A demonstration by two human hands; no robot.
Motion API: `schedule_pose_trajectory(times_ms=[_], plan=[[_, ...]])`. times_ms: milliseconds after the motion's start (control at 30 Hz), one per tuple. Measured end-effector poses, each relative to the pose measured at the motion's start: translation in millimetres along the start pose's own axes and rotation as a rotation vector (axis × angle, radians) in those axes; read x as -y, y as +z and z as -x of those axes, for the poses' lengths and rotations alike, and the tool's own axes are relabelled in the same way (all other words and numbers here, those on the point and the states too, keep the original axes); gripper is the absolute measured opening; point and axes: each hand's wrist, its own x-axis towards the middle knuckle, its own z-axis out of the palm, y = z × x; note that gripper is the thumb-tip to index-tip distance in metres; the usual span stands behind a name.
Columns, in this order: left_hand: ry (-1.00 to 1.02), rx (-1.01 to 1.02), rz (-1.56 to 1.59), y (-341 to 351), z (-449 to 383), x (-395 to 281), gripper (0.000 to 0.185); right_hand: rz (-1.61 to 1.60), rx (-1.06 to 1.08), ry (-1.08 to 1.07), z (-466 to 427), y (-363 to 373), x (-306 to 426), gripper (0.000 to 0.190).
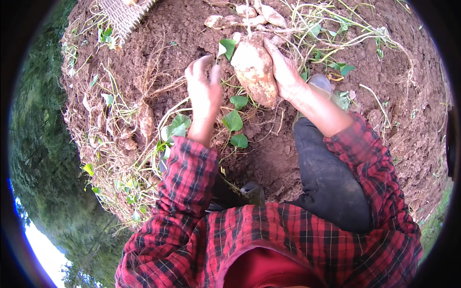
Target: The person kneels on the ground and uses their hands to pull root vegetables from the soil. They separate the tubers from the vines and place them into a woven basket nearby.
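Observation:
A large sweet potato [255, 73], brown and partly caked with soil, lies against the palm and fingers of my right hand [284, 73], which grips its right side. To its left my left hand [204, 84] is raised with fingers apart and curled, touching nothing that I can make out. Beyond the large root, smaller sweet potatoes [272, 16] lie on the soil, joined to a stem. A green leaf [227, 48] stands between my left hand and the large root. More leaves [233, 121] on a thin vine hang below it.
Cut vines [345, 21] spread over the brown soil at the upper right. A heap of vines and roots [122, 154], with a slender sweet potato [147, 120], covers the left side. A woven basket's edge [124, 16] shows at the upper left. My shoe [319, 83] rests beside my right wrist.

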Motion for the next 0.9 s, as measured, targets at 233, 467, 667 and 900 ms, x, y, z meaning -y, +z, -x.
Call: schedule_pose_trajectory(times_ms=[233,467,667,900], plan=[[-0.228,0.182,0.838,16.1,32.2,-46.4,0.087,0.206,0.159,-0.205,-9.1,15.9,-12.9,0.06],[-0.213,0.324,0.62,19.5,42.8,-39.8,0.071,0.862,-0.021,-0.338,-14.9,-7.6,0.5,0.041],[-0.749,0.802,1.82,-5.4,29.7,-28.9,0.053,0.254,0.044,-0.142,-7.9,-1.1,-0.3,0.022],[-0.813,0.743,1.755,-13.4,25.8,-31.4,0.054,0.75,0.219,-0.136,-9.1,2.4,10.6,0.042]])
